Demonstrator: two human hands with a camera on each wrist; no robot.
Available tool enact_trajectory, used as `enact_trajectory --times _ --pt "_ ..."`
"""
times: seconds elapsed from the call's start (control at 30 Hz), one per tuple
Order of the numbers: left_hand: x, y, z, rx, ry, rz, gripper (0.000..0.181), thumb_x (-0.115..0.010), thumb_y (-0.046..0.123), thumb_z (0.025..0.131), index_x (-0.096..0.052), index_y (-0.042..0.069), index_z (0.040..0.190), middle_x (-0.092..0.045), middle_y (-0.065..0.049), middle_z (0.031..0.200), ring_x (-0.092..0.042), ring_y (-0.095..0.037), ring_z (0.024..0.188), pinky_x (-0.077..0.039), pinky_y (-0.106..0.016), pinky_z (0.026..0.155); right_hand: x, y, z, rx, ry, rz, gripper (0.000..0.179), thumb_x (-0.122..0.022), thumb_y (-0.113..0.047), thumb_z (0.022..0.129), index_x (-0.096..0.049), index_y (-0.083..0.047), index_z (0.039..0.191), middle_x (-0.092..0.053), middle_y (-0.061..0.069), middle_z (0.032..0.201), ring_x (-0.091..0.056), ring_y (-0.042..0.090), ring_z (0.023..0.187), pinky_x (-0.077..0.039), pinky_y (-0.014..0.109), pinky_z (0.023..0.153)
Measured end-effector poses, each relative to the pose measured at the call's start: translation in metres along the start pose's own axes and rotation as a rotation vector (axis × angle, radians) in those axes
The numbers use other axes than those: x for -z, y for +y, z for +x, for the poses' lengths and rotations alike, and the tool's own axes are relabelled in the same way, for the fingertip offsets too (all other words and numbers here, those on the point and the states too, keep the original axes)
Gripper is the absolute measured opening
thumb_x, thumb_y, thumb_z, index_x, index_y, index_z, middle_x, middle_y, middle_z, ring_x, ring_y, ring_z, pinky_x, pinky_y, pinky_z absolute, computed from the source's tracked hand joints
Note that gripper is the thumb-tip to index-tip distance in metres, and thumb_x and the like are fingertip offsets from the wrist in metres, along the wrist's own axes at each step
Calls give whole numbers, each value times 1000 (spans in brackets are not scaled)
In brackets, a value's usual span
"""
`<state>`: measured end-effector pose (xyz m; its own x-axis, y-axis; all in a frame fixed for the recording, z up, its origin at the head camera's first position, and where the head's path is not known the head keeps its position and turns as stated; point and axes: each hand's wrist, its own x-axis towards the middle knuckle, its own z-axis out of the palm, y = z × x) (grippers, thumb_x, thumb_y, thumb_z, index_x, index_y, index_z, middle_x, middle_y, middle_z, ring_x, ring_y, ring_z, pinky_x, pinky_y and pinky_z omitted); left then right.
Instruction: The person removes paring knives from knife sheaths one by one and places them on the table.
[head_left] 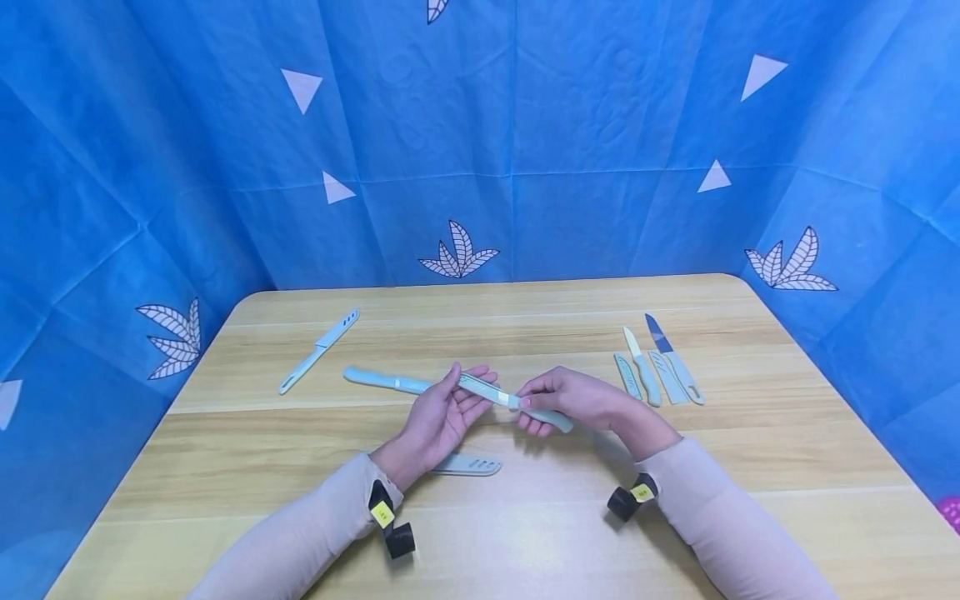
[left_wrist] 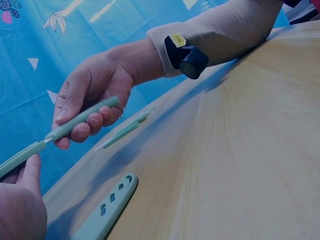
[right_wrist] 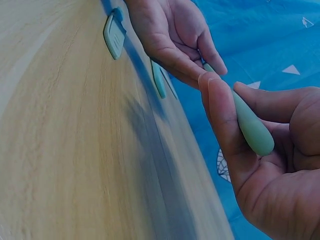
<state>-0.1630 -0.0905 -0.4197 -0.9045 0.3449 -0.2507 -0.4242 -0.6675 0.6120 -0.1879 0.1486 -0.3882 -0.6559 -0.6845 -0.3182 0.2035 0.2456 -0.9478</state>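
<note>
A small knife with a pale green handle is held over the middle of the table. My right hand grips the handle, thumb on one side and fingers on the other. My left hand pinches the green blade sheath between thumb and fingers. Most of the blade is inside the sheath; a short bit of blade shows between sheath and handle in the left wrist view. Beneath my left wrist lies a pale sheath with holes, partly hidden. Behind my left hand, a light blue knife lies with its far end covered.
At the right lie a small green sheath, a paring knife, a wider sheath and a dark-bladed knife. A sheathed knife lies at the back left. A blue curtain hangs behind the wooden table.
</note>
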Motion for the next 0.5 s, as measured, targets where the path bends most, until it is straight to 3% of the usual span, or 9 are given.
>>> enact_trajectory --times 0.3,0.5 --pt "0 1 0 -9 -9 12 52 -38 33 107 -39 -8 140 -46 -27 141 -34 -39 138 -47 -35 104 1 -1 -2 -2 0 -9 29 -54 -8 100 -59 13 118 -70 16 92 -68 20 76 -61 33 70" --pt "-1 2 0 -19 -1 12 51 -38 32 107 -40 -7 139 -52 -25 136 -34 -39 138 -47 -35 104 2 -2 -3 7 -11 -2 29 -54 -8 100 -58 14 119 -69 16 92 -67 19 74 -61 30 69"
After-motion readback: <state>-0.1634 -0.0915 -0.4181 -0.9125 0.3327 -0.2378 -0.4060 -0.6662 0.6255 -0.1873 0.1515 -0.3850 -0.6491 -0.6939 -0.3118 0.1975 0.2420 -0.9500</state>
